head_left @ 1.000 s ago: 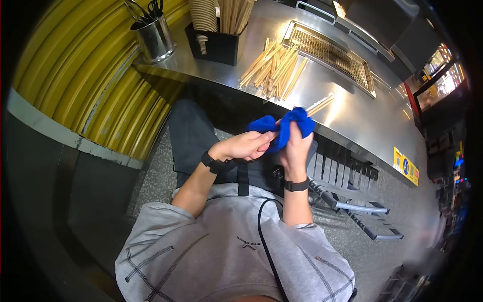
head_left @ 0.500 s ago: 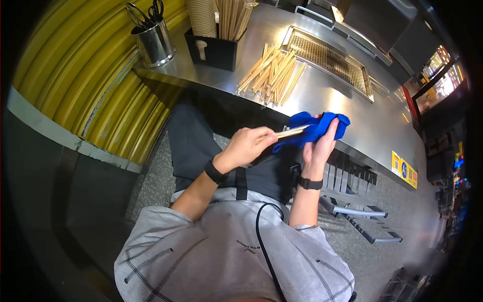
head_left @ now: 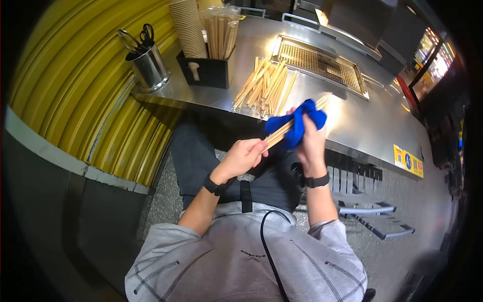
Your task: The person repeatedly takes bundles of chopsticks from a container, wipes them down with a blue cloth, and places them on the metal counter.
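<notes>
My left hand (head_left: 242,155) is closed around the lower ends of a few wooden chopsticks (head_left: 277,136). They point up and to the right in front of my body, near the counter edge. My right hand (head_left: 313,140) is closed on a blue cloth (head_left: 297,132), which is folded around the middle of the chopsticks. Their far tips stick out past the cloth, in the plastic glare. Just beyond the hands, a loose pile of wrapped chopsticks (head_left: 264,88) lies on the steel counter (head_left: 342,108).
A black holder (head_left: 206,73) carries stacked paper cups (head_left: 187,30) and packed chopsticks (head_left: 221,35). To its left, a metal canister (head_left: 149,68) holds scissors. A grill grate (head_left: 322,63) is set into the counter. A yellow sticker (head_left: 408,161) marks the front edge.
The cloth has slid along the chopsticks, and their tips now show beyond it. Both hands have shifted slightly, and the camera view has moved a little.
</notes>
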